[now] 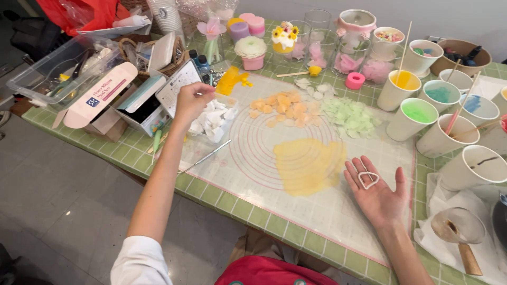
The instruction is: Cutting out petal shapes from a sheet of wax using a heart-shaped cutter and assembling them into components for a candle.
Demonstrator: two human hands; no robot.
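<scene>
Nearest the camera, the right hand [376, 194] lies palm up on the mat [296, 211], its fingers [364, 168] spread wide and flat. A small white teardrop cutter [368, 179] rests loose on the palm, not gripped. Just left of that hand a yellow sheet [308, 165] is spread thin on the mat, overlapping the mat's printed pink circles.

Farther left, a thin metal tool [206, 157] lies slanted at the mat's edge. Above it the left hand [191, 101] hangs over a clear tray of white petals [213, 120], its fingers drawn narrow together in a pinch; whether a petal sits between them cannot be told.

Beyond the yellow sheet lie orange petals [282, 107], with pale green petals [349, 116] beside them to the right. Right of the mat stand paper cups holding green [413, 118], yellow [400, 87], teal and blue colour, some with wooden sticks in them. An empty cup [475, 164] stands near the right hand.

At the far edge of the green-checked tabletop [232, 207] stand finished flower pieces [250, 51] and glass jars [348, 53]. To the far left sit an open box [105, 100] and a clear tub [58, 68].
</scene>
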